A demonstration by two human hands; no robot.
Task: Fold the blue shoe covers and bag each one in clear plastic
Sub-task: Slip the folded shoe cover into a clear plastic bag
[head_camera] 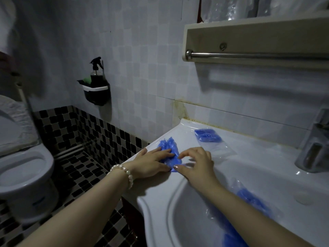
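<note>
White basin surface [178, 180] in a tiled bathroom; toilet [23, 175] left, faucet [313, 145] right. Left hand [151, 162] fingers flat and right hand [195, 163] fingers curled, both pressing a blue shoe cover [169, 148].

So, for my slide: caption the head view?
Both hands fold a blue shoe cover on the sink rim, beside a bagged one.

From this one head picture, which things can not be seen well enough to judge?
- Blue shoe covers in the basin: the right forearm crosses them and the bottom edge cuts them, so no count.
- Cover being folded: left hand and right hand hide its middle.
- Faucet: cut by the right edge.
- Right fingertips: motion-blurred.
</note>
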